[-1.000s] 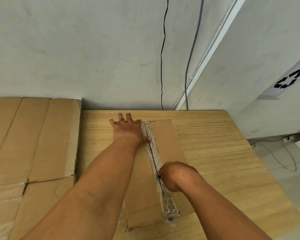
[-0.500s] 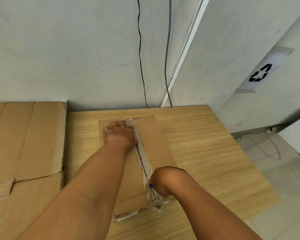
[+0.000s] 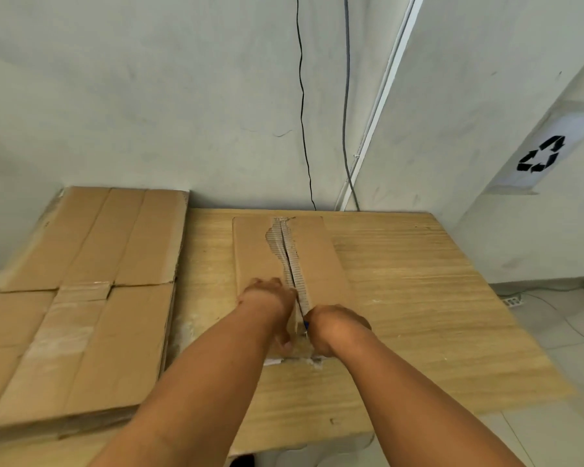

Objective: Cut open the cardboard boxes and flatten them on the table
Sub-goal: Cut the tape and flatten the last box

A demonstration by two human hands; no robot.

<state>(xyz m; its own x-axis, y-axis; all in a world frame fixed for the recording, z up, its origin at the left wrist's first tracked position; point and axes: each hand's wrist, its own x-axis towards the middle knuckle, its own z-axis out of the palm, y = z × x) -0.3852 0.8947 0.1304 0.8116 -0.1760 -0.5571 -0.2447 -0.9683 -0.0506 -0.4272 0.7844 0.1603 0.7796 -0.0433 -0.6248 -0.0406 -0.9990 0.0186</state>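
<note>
I note a stack of flattened cardboard (image 3: 98, 298) on the left, touching the wooden table (image 3: 418, 298). Two cables (image 3: 302, 112) and a white conduit (image 3: 385, 96) run down the wall; a recycling sign (image 3: 541, 155) hangs at right.

The cardboard box (image 3: 317, 257) lies flat mid-table, its taped centre seam slit and ragged. My left hand (image 3: 267, 298) presses on it just left of the seam, fingers laid out but blurred. My right hand (image 3: 338, 325) is curled round a cutter (image 3: 306, 324) at the seam's near end.

Only the cutter's blue tip shows. Both forearms hide the box's near edge.
</note>
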